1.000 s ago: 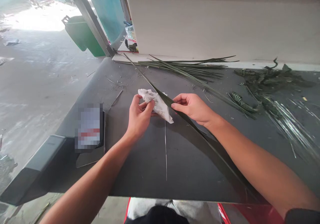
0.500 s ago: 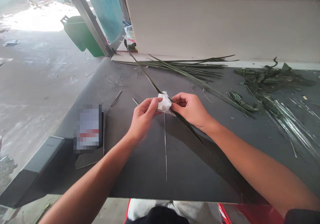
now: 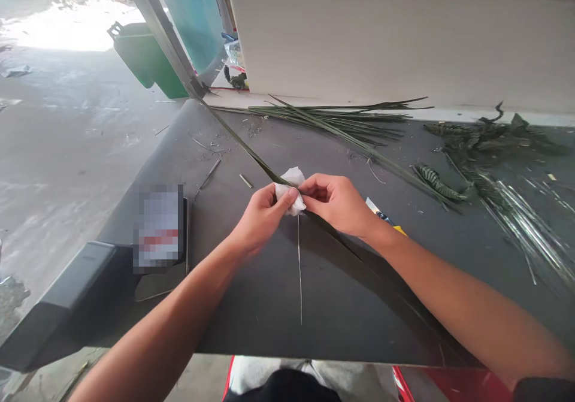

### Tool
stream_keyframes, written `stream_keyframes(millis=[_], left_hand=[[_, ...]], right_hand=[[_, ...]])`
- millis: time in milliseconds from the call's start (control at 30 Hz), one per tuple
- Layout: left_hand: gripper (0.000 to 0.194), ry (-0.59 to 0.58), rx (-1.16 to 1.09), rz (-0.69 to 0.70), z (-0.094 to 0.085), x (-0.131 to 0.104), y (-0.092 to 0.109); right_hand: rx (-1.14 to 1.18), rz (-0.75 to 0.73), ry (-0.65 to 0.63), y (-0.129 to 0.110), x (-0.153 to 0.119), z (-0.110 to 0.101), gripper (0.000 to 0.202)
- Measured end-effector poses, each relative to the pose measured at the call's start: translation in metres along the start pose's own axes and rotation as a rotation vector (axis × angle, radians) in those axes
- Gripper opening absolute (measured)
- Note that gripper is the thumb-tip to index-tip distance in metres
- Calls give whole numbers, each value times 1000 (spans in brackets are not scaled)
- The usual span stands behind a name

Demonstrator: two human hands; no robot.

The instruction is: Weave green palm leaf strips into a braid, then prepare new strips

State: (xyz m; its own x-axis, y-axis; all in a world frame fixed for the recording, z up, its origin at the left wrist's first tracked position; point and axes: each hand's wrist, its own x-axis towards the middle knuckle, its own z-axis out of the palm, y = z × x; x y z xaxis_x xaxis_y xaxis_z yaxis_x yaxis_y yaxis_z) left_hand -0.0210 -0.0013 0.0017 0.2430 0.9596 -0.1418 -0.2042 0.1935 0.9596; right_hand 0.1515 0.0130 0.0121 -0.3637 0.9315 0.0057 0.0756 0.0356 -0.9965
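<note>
My left hand (image 3: 265, 215) pinches a crumpled white tissue (image 3: 294, 177) folded around a long dark green leaf (image 3: 242, 143). Close on its right, my right hand (image 3: 332, 201) has its thumb and fingers closed on the same leaf beside the tissue. The leaf slants from the upper left, through the tissue, down to the lower right under my right forearm. A thin wire (image 3: 300, 270) lies on the dark table below the tissue.
Long green leaves (image 3: 332, 123) lie along the back. Woven leaf pieces (image 3: 485, 141) and clear strips (image 3: 530, 222) sit at the right. A blurred-out phone (image 3: 159, 228) is at the left. A cutter (image 3: 381, 215) lies by my right forearm. A green bin (image 3: 148, 57) stands beyond.
The leaf has shifted toward the upper left and the tissue now folds over it. My left hand has moved slightly down. The cutter now shows beside my right forearm.
</note>
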Motion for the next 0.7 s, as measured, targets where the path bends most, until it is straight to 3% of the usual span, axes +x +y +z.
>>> stream_keyframes(millis=[167, 367, 567, 700], left_hand=[[47, -35, 16, 7, 2, -1, -5], [40, 71, -18, 59, 5, 0, -7], [35, 158, -163, 116, 0, 5, 1], [37, 111, -138, 82, 3, 3, -3]], right_hand=[[24, 8, -9, -1, 0, 1, 22], [-80, 60, 101, -3, -3, 5, 25], [-235, 206, -35, -7, -9, 5, 10], [-223, 193, -62, -3, -6, 3, 13]])
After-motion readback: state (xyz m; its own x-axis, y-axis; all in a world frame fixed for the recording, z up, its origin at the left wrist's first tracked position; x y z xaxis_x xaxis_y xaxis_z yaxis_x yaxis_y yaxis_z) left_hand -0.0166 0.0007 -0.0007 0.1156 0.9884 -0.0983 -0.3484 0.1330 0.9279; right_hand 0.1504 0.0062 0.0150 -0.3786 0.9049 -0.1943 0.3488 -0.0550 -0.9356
